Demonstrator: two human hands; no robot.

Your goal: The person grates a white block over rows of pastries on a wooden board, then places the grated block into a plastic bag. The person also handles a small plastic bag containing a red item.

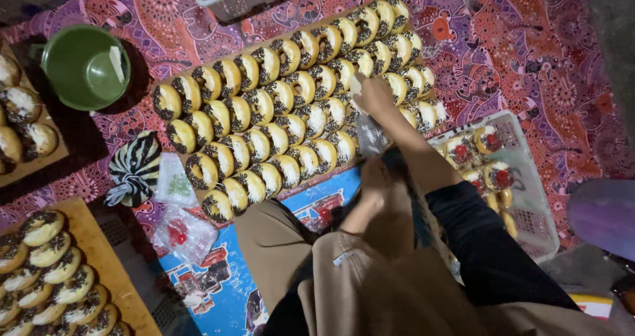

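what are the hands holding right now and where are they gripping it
The right hand reaches over the doughnuts; its grip cannot be told. The left hand seems to pinch a clear plastic bag near its lower edge.

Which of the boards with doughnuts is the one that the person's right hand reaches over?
The big middle board: the right hand is above its right part. The two other boards lie far left.

Wooden board [173,81], glossy plastic bag [370,136], patterned cloth [529,58].
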